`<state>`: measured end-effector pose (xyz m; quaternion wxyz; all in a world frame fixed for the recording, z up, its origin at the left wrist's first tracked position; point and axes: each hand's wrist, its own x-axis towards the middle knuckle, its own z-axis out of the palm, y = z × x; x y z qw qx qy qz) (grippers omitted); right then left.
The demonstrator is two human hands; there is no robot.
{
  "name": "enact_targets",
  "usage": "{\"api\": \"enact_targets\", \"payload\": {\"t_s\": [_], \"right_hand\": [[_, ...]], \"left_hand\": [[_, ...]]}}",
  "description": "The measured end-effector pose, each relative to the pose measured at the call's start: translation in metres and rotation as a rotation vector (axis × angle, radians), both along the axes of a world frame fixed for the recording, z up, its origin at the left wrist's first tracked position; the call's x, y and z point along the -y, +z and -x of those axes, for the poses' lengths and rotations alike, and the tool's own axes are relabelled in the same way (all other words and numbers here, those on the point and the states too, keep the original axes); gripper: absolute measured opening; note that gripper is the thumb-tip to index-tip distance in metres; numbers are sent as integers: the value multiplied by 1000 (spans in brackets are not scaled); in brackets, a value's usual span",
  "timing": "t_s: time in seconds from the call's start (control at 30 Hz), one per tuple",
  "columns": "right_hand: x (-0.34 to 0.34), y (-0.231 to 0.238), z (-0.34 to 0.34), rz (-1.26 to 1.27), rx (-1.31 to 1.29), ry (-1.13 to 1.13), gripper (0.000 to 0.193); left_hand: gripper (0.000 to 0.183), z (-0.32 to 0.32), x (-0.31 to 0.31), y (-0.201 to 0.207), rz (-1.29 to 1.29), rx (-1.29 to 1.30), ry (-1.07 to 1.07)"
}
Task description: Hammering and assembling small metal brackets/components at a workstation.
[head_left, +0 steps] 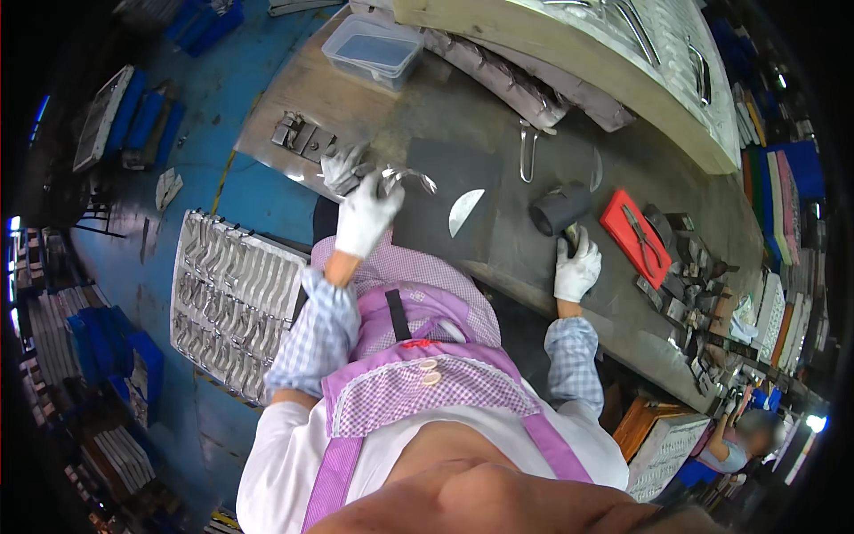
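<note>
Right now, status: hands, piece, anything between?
Left hand holds shiny curved metal piece. Right hand grips dark mallet. Pale half-disc lies between them.

A metalworking workshop or factory floor was the setting, marked by a worn table point(365, 111) bearing a dark mallet point(551, 214), pliers point(642, 235) on a red tray point(624, 246) and scattered metal parts. Curved metal pieces point(222, 294) stood in rows nearby, above a blue floor point(267, 200) with a yellow line point(226, 172); farther off, a second person point(725, 449) sat or stood among stacked goods.
</note>
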<state>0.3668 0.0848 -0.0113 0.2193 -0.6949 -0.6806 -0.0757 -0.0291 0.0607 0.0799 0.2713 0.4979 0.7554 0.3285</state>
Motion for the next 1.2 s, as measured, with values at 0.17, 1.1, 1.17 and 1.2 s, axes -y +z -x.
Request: {"api": "enact_targets", "payload": {"t_s": [0.17, 1.1, 1.17, 1.2], "right_hand": [[-12, 94, 98, 673, -1321, -73, 19], [-20, 13, 238, 107, -63, 268, 60], [-22, 20, 222, 121, -120, 316, 61], [-25, 22, 214, 128, -165, 363, 61]], "left_hand": [[39, -21, 24, -86, 91, -136, -260], [35, 11, 34, -68, 133, 562, 141], [36, 18, 35, -67, 145, 481, 109], [36, 19, 29, -63, 149, 411, 72]]}}
